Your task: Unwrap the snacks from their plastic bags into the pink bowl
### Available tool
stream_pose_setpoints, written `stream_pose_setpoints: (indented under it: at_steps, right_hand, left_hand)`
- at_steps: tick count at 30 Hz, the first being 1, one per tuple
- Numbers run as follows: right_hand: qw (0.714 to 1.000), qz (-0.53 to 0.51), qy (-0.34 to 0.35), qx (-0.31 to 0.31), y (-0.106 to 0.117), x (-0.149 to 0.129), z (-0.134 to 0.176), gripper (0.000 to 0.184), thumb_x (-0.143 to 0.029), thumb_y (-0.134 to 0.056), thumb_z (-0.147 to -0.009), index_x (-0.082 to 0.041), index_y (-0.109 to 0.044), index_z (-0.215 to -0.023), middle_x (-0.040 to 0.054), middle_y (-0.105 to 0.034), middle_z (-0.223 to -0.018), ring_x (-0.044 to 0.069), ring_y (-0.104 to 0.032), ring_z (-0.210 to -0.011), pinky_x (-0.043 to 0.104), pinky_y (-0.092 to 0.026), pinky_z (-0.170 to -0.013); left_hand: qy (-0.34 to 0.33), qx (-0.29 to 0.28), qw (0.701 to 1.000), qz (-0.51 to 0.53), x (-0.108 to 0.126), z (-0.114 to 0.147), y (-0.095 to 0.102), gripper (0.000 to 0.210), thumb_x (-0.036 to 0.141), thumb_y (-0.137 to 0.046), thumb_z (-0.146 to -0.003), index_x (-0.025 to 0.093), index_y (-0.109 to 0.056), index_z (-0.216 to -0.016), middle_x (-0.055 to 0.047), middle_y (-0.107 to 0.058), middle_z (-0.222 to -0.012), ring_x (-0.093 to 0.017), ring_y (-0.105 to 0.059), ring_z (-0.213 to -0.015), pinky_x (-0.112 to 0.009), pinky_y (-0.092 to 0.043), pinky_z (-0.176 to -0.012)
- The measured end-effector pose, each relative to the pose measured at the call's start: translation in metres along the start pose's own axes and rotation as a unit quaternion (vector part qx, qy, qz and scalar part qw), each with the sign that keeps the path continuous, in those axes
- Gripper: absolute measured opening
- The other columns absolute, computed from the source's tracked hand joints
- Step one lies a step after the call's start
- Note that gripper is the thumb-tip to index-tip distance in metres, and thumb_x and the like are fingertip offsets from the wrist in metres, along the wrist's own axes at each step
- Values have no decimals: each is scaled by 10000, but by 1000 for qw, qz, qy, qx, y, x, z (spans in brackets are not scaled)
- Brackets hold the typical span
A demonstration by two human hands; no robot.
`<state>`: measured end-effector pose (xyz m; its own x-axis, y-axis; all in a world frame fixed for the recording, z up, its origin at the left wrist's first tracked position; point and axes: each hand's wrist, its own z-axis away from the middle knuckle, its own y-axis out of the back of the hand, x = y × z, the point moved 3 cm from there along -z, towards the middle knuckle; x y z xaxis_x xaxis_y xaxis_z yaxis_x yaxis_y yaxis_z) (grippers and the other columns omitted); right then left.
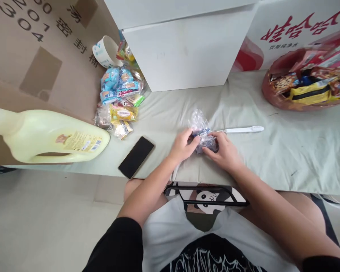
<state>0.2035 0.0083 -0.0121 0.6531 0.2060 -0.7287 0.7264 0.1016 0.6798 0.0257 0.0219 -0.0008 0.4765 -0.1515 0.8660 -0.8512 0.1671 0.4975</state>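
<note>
Between my hands, near the front of the cloth-covered table (170,109), lies a crumpled clear plastic wrapper (198,120) around something dark blue and grey. I cannot make out what it encloses. My left hand (185,144) grips its left side, thumb and fingers bent onto the plastic. On the right side my right hand (222,151) holds it the same way, fingers on top and thumb at the near edge. A thin white plastic handle (245,129) points right from beside my right fingertips; its other end is hidden behind the hand and wrapper.
A black phone (136,156) lies to the left. Beyond it are wrapped snacks (120,90), a paper cup (106,52) and a pale yellow jug (53,136) on its side. White box (187,53) stands behind; a snack-filled basket (272,100) sits at right.
</note>
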Motion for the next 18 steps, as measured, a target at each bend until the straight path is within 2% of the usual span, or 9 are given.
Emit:
stream_pose_setpoints:
  at_steps: [3,6,9,11,14,16,18]
  right_hand:
    - [1000,4,5,18,-1,2,0,419,-508,-661,-803,-228,-556,-1097,114,-675,-1049,302,-668,-941,435,-541,-775]
    - [1000,10,14,16,-1,6,3,387,-501,-670,-810,-239,-550,-1068,96,-671,-994,291,-670,-881,418,-543,-719]
    - [998,24,61,2,3,7,7,323,-465,-646,-872,-245,-581,-1099,93,-659,-1015,279,-666,-889,430,-548,-750]
    - [993,25,119,10,9,4,10,277,-416,-616,-913,-245,-607,-1131,106,-646,-1091,281,-661,-974,440,-545,-810]
    - [979,47,180,84,24,-13,5,209,-321,-599,-934,-237,-628,-1124,96,-636,-1068,263,-640,-963,414,-519,-789]
    - [971,54,196,126,29,-37,-9,142,-272,-616,-918,-238,-626,-1056,71,-633,-990,227,-618,-852,395,-499,-756]
    - [965,40,228,125,25,-73,-32,96,-246,-623,-906,-247,-621,-1002,54,-631,-936,221,-611,-829,391,-491,-755]
  left_hand:
    - [-75,-50,996,0,-1,5,-2,375,435,-643,-883,244,-630,-1206,-100,-655,-1286,-279,-628,-1188,-416,-513,-1052]
    - [-99,-88,991,9,-2,6,-2,532,438,-726,-826,275,-596,-1315,-99,-582,-1396,-291,-593,-1264,-417,-503,-1094]
    - [-91,-91,992,16,-3,2,-1,351,326,-636,-901,292,-657,-1249,-83,-585,-1349,-250,-615,-1231,-385,-519,-1076]
    - [-76,-82,994,5,-2,-1,4,282,233,-605,-900,281,-706,-1158,-71,-581,-1340,-229,-628,-1208,-366,-526,-1067]
    - [-35,-37,998,-33,1,-3,20,322,142,-547,-904,260,-717,-1151,-56,-575,-1356,-207,-631,-1188,-354,-519,-1075]
    - [-3,0,998,-63,2,0,31,347,129,-519,-920,263,-713,-1174,-51,-576,-1361,-207,-626,-1182,-366,-517,-1077]
    - [20,27,996,-85,2,3,39,347,145,-519,-933,278,-708,-1192,-47,-576,-1371,-215,-626,-1159,-378,-535,-1046]
